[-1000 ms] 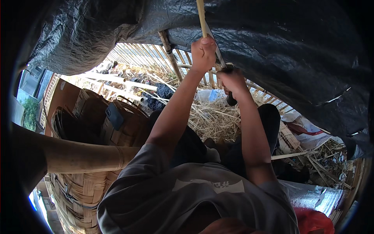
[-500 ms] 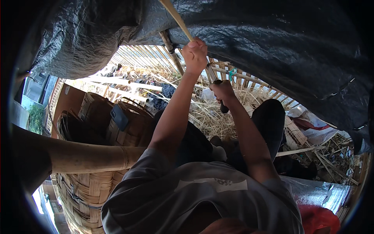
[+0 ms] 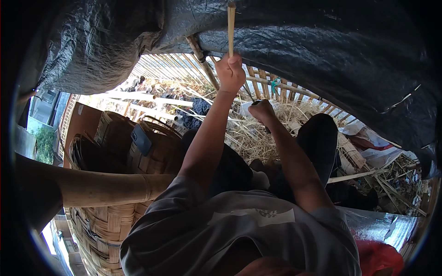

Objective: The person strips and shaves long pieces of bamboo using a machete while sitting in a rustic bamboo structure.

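My left hand (image 3: 230, 73) is raised ahead of me, its fingers closed round a pale bamboo strip (image 3: 231, 32). The strip points away from me, and its cut far end shows against the dark sheeting. Lower and to the right, my right hand (image 3: 262, 112) grips a knife (image 3: 249, 91) by its dark handle. A narrow blade slants up from that fist toward the left hand. Whether the blade touches the strip is hidden behind the left hand.
Woven bamboo baskets (image 3: 108, 225) stand at my left, with a phone (image 3: 141, 139) on one. A thick bamboo pole (image 3: 108, 187) crosses there. Black plastic sheeting (image 3: 294, 32) hangs ahead and overhead. Bamboo shavings (image 3: 255, 138) litter the ground before a slatted fence (image 3: 294, 92).
The bamboo strip has swung from leaning left to nearly straight ahead, and its far end has come into view. My left hand has turned and come slightly lower; the knife handle is less visible.
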Motion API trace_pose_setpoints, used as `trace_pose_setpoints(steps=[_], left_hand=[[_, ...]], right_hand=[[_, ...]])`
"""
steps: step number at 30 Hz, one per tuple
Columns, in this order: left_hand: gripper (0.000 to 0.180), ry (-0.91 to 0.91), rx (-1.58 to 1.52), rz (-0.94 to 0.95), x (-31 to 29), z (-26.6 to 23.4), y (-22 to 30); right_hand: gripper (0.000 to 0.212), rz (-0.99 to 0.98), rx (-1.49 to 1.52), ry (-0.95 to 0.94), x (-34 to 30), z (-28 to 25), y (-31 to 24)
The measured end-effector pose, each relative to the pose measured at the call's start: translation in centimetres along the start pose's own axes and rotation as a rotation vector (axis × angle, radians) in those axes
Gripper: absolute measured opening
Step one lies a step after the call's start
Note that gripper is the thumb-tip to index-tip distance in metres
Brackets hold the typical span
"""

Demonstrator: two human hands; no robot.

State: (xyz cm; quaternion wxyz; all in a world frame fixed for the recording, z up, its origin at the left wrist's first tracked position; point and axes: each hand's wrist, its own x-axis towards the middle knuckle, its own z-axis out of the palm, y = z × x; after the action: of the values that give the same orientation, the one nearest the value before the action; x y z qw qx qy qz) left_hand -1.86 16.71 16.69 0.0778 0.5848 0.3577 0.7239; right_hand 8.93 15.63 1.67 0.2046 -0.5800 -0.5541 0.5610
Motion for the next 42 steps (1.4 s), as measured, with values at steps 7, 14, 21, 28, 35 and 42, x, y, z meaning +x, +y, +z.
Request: trace_pose_setpoints(steps=[7,14,21,28,35,42], left_hand=[[0.06,0.108,-0.325,-0.212,1.5,-4.1,1.1],[0.065,0.1,-0.297,-0.175,0.5,-5.4,1.7],[0.067,-0.026,-0.14,-0.07,-1.9,-4.4,1.8],[0.068,0.108,-0.265,-0.208,-0.6,-4.8,2.2],[0.067,-0.022,-0.014,-0.014,-3.7,-3.7,2.1],[0.067,0.165,-0.204,-0.148,-1.8,-7.3,2.1]], right_hand=[[0.022,-0.179,0.163,0.056,-0.4,-2.7,-0.8],[0.023,-0.417,0.225,0.05,-7.1,-1.6,-8.4],[0.028,-0.186,0.056,0.005,-1.8,2.3,-2.1],[0.026,-0.454,0.087,0.048,-8.5,-0.7,-7.3],[0.027,-0.289,-0.191,0.284,-0.5,4.4,1.0],[0.024,-0.509,0.155,0.135,-5.4,-0.2,-4.4]])
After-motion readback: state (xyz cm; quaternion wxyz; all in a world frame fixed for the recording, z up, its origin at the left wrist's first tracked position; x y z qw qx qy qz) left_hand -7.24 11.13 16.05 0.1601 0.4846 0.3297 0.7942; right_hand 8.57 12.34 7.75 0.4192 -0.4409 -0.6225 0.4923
